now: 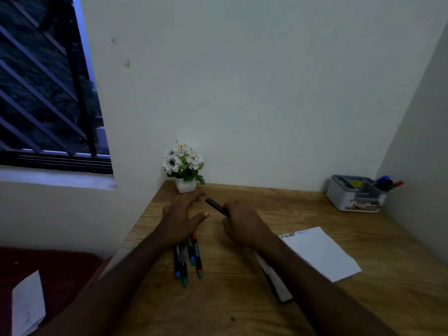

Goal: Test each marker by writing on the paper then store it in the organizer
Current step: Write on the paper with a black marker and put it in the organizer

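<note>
Head view, dim and soft, looks down on a wooden counter [242, 299] set in a wall corner. The right hand [242, 226] has its fingers [232, 209] curled round a dark marker [215, 206]; only the far end of that marker shows, sticking out up and to the left, and the rest is buried in the grip, so its colour and whether it is capped cannot be made out. The left hand [181, 221] hovers just beside it with fingers spread and loose, holding nothing, its thumb stretched toward the marker's free end without clearly touching it.

Under the left wrist lies a bunch of markers [188, 259] on the counter, their upper ends covered by the hand; blue, green and red tips show at the near ends, but the count is uncertain. A sheet of paper [320, 253] lies to the right of the right forearm, with small dark and blue writing at its far left corner, too blurred to read fully. A long pale object [276, 282] is partly hidden beneath the right forearm. The grey and white organizer [354, 197] stands at the far right by the wall, with a few markers leaning out of its right side. A small pot of white flowers [184, 166] stands at the far left corner.
</note>
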`<state>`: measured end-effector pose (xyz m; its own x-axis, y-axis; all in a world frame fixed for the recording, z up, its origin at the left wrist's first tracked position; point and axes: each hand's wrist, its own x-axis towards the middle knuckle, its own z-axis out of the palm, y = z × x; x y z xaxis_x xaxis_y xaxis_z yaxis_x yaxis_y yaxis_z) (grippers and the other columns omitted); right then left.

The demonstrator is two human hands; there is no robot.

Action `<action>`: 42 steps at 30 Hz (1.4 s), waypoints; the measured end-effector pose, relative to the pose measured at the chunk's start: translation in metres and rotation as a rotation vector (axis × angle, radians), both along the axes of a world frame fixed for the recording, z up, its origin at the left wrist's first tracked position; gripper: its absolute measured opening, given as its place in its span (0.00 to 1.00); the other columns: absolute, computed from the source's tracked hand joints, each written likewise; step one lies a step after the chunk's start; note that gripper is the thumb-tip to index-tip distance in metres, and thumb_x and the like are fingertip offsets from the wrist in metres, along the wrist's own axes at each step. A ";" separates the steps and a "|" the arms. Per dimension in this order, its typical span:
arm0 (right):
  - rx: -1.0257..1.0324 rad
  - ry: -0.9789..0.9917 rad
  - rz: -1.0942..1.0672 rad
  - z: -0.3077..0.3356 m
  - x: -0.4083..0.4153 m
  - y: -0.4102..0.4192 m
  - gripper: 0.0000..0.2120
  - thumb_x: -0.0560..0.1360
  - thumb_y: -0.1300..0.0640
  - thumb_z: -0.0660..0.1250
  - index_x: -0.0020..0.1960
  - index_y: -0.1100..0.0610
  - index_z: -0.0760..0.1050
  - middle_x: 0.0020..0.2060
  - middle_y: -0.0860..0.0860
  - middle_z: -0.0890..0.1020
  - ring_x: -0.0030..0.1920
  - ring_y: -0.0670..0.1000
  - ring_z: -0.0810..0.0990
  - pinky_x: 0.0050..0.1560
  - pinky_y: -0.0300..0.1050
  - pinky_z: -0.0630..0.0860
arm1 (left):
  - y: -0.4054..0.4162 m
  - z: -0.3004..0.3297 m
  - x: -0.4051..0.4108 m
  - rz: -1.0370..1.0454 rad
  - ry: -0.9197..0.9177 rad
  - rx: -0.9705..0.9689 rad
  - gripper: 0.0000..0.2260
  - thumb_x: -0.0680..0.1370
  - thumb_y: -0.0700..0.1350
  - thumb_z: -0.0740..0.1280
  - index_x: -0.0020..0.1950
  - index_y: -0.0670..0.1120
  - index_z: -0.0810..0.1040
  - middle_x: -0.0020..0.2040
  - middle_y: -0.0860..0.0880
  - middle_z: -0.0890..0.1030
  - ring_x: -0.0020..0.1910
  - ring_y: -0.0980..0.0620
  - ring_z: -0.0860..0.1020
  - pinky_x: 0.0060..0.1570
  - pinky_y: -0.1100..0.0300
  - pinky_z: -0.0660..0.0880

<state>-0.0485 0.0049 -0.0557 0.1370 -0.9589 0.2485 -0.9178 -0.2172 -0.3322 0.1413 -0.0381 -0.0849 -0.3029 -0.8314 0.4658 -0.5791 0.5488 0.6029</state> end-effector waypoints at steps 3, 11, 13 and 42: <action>-0.106 0.042 0.062 -0.003 -0.044 0.013 0.09 0.81 0.55 0.59 0.55 0.57 0.75 0.49 0.55 0.78 0.46 0.54 0.75 0.45 0.46 0.69 | 0.001 0.007 -0.034 -0.160 0.070 -0.049 0.19 0.74 0.56 0.68 0.65 0.61 0.72 0.57 0.59 0.77 0.55 0.60 0.75 0.59 0.47 0.72; -0.269 0.355 -0.038 -0.012 -0.143 0.045 0.14 0.83 0.42 0.51 0.55 0.49 0.72 0.40 0.48 0.82 0.34 0.52 0.79 0.31 0.45 0.65 | 0.011 0.010 -0.143 -0.408 0.081 -0.033 0.11 0.75 0.50 0.69 0.56 0.53 0.83 0.51 0.59 0.83 0.48 0.59 0.80 0.49 0.52 0.77; -0.250 0.392 -0.060 -0.015 -0.157 0.049 0.20 0.82 0.38 0.45 0.55 0.47 0.71 0.38 0.48 0.82 0.33 0.52 0.78 0.30 0.46 0.69 | 0.011 0.008 -0.157 -0.429 0.065 -0.027 0.09 0.75 0.49 0.69 0.53 0.51 0.84 0.49 0.58 0.84 0.47 0.58 0.80 0.49 0.50 0.77; -0.111 -0.825 -0.227 -0.025 -0.201 0.055 0.24 0.83 0.39 0.52 0.47 0.55 0.78 0.38 0.56 0.82 0.36 0.47 0.77 0.38 0.39 0.72 | 0.003 -0.021 -0.178 -0.470 -0.573 0.133 0.39 0.60 0.82 0.44 0.67 0.72 0.66 0.77 0.61 0.59 0.75 0.60 0.53 0.68 0.38 0.42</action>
